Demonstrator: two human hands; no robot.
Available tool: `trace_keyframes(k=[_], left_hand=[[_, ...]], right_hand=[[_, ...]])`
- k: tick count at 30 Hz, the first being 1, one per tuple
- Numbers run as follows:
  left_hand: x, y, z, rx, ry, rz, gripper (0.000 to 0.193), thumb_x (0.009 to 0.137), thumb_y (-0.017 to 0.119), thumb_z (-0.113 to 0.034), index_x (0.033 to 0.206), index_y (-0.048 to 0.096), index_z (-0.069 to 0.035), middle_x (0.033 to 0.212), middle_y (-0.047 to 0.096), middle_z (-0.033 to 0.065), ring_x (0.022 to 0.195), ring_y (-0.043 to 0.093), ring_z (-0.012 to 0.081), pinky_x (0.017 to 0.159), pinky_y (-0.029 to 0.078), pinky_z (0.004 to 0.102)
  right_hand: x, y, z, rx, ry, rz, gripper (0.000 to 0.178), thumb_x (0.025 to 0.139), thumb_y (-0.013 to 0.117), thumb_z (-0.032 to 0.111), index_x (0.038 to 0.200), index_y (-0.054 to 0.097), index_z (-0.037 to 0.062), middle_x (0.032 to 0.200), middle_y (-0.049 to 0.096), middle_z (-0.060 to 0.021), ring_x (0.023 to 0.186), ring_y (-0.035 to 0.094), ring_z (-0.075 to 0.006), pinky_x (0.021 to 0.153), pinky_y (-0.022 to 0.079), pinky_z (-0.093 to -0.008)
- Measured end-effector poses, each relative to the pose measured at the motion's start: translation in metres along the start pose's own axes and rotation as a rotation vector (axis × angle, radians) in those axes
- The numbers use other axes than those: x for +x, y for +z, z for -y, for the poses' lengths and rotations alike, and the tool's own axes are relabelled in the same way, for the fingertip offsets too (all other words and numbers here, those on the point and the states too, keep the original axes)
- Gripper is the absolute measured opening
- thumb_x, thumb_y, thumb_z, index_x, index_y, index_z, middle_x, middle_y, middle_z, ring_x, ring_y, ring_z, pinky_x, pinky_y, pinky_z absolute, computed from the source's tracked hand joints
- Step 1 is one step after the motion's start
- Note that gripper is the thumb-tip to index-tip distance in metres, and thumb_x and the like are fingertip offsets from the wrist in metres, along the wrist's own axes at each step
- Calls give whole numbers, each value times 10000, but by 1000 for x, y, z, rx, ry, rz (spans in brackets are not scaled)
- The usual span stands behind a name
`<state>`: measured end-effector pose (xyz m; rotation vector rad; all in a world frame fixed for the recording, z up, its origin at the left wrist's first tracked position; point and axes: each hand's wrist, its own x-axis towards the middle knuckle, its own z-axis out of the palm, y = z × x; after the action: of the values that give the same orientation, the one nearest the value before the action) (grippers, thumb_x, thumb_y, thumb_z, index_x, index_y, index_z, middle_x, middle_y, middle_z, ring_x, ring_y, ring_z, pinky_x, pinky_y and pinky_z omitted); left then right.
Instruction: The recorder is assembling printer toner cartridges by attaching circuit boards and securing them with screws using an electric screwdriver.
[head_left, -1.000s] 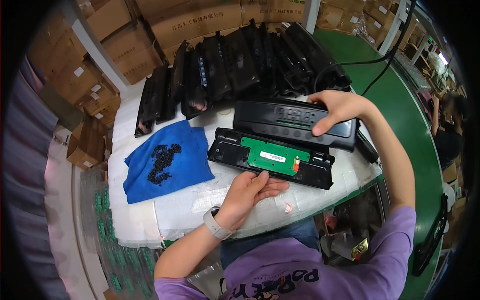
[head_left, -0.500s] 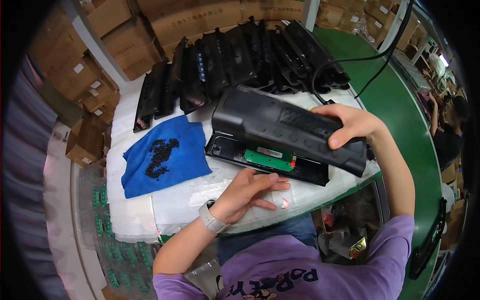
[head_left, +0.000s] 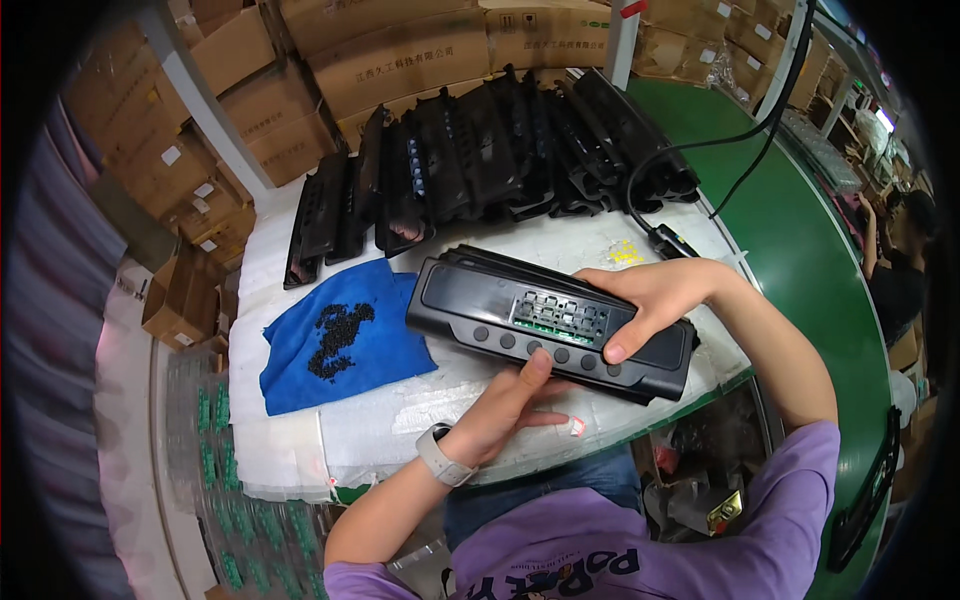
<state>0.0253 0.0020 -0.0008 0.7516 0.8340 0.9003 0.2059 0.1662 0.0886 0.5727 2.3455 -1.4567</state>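
A long black plastic housing point(head_left: 455, 297) lies at the middle of the white padded table, its two halves together. Its upper face has a segmented display window point(head_left: 560, 315) with green board showing through, and a row of round buttons along the near side. My right hand point(head_left: 655, 300) grips its right part, thumb on the top face and fingers over the far edge. At the near edge, my left hand point(head_left: 500, 410) holds it with the thumb on the front; some fingers are hidden underneath. Left of it, small black screw-like pieces point(head_left: 340, 340) are heaped on a blue cloth point(head_left: 285, 375).
Several more black housings point(head_left: 470, 150) are stacked across the back. A black corded tool point(head_left: 672, 242) lies at the far right, its cable rising. Cardboard boxes point(head_left: 400, 65) stand behind. A green surface point(head_left: 790, 250) runs along the right, with another person point(head_left: 905, 260) beyond.
My right hand has lowered the upper housing half onto the lower one, hiding the green board inside except through the window. The left thumb has moved onto the front edge.
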Motion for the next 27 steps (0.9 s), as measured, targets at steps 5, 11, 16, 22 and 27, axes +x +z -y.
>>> trace_keyframes(k=[5, 11, 16, 22, 27], left_hand=[[-5, 2, -1, 139, 54, -169, 742, 897, 291, -671, 1298, 440, -65, 1197, 559, 93, 1072, 537, 195, 834, 473, 332], [17, 29, 3, 363, 364, -304, 628, 921, 375, -565, 1202, 482, -13, 1113, 533, 134, 998, 506, 224, 856, 416, 319], [39, 95, -33, 892, 492, -280, 553, 881, 559, -417, 1159, 491, 56, 953, 463, 199, 940, 459, 320, 874, 369, 356], [156, 204, -35, 764, 380, 106, 533, 905, 523, -470, 1157, 537, -1, 1121, 491, 129, 1087, 442, 184, 931, 341, 288], [248, 279, 5, 333, 196, 751, 577, 888, 552, -494, 1225, 546, -26, 1230, 540, 78, 1168, 452, 166, 982, 351, 289]], right_hand=[[-11, 37, -4, 312, -46, -133, 991, 736, 677, 588, 1351, 289, -85, 1275, 458, -247, 1191, 453, -278, 1019, 340, -331], [-27, 104, -16, 912, -339, -511, 847, 810, 681, 331, 1424, 209, -11, 1335, 422, -167, 1234, 416, -228, 1041, 325, -342], [-64, 145, -49, 1363, -620, -717, 716, 816, 650, 227, 1394, 293, 1, 1306, 484, -119, 1172, 495, -213, 999, 393, -331], [-142, 144, -127, 1629, -792, -1308, 550, 843, 540, 464, 1168, 549, 21, 1031, 644, -142, 888, 647, -234, 852, 517, -371], [-238, 141, -167, 1369, -850, -1853, 499, 838, 553, 473, 1083, 590, 40, 961, 662, -97, 848, 648, -231, 844, 517, -371]])
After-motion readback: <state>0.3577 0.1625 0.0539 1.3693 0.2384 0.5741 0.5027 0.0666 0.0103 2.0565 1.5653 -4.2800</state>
